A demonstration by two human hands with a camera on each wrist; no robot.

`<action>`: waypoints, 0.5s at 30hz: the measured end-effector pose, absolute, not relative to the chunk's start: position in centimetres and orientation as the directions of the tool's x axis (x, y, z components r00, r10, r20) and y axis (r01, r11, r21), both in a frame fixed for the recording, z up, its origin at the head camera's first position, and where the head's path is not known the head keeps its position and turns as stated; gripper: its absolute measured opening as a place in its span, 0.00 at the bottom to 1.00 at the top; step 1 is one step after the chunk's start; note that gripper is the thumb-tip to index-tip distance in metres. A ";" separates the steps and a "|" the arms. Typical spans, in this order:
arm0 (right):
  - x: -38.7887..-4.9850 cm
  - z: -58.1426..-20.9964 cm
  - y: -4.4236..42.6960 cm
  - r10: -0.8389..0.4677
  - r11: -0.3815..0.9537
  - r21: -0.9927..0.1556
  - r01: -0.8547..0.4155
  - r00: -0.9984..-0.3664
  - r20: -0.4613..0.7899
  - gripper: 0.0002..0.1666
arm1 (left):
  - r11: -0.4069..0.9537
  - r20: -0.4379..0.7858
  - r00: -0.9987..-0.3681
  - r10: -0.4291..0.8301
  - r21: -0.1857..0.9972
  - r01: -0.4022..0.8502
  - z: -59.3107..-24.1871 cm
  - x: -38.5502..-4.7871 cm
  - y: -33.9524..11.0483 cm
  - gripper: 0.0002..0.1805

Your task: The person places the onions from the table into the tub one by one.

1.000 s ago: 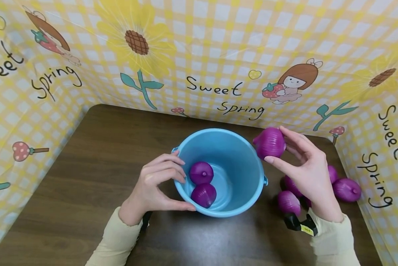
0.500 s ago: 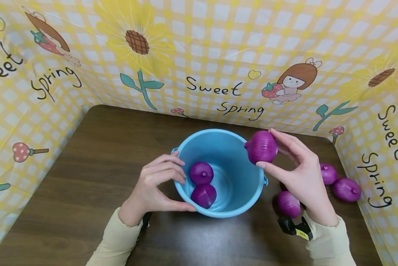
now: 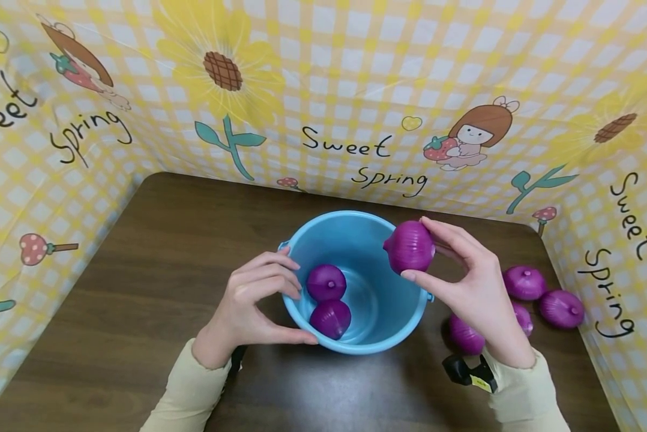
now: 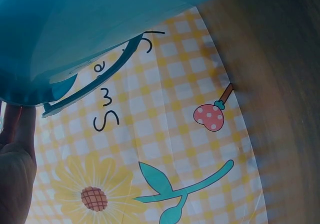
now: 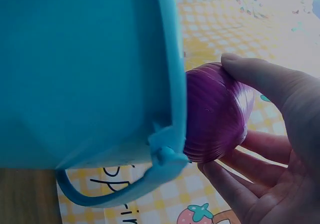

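The onion (image 3: 412, 247) in my right hand (image 3: 475, 279) was purple with fine paler lines, the two onions (image 3: 326, 283) in my bucket (image 3: 347, 231) a darker purple, and the bucket light blue, handle (image 5: 100, 201) included. I wore cream sleeves (image 3: 183, 387) and a black device (image 3: 455, 369) with a yellow label (image 3: 482, 384). The table (image 3: 140, 312) was dark brown wood grain; the cloth (image 3: 329, 72), yellow-and-white check, carried yellow sunflowers (image 3: 258, 63) with brown centres (image 3: 223, 71), teal stems (image 3: 230, 140) and black lettering (image 3: 329, 143).

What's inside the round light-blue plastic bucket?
Two round purple onions lie inside, on the left. A third purple onion in the right hand covers part of the right inner wall, hiding whatever's behind.
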State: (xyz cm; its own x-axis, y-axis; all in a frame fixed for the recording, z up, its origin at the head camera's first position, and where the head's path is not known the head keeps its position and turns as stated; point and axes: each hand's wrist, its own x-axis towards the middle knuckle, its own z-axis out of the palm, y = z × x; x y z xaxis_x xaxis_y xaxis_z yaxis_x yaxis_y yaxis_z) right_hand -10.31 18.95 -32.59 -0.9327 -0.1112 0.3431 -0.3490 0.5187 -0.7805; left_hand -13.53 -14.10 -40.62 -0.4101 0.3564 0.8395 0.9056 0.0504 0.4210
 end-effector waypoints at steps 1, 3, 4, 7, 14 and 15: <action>-10.3 -32.7 18.9 -0.119 0.524 -0.775 -0.352 -0.932 0.343 0.47 | 0.050 0.839 -0.410 0.356 0.422 0.905 -40.6 -13.5 -14.1 0.31; -10.4 -32.9 18.8 -0.133 0.536 -0.765 -0.357 -0.931 0.341 0.48 | 0.049 0.839 -0.412 0.356 0.424 0.905 -40.7 -13.5 -14.1 0.30; -10.4 -33.0 18.7 -0.141 0.539 -0.761 -0.362 -0.929 0.342 0.48 | 0.047 0.840 -0.411 0.355 0.422 0.905 -40.7 -13.5 -14.1 0.30; -10.6 -33.3 18.5 -0.164 0.542 -0.751 -0.378 -0.924 0.346 0.48 | 0.047 0.841 -0.412 0.351 0.423 0.905 -40.7 -13.5 -14.1 0.30; -10.8 -33.7 18.2 -0.204 0.540 -0.738 -0.404 -0.914 0.351 0.48 | 0.049 0.838 -0.419 0.349 0.430 0.901 -40.8 -13.5 -14.1 0.30; -10.8 -33.8 18.1 -0.208 0.542 -0.735 -0.408 -0.912 0.353 0.48 | 0.048 0.838 -0.418 0.350 0.429 0.902 -40.8 -13.5 -14.1 0.30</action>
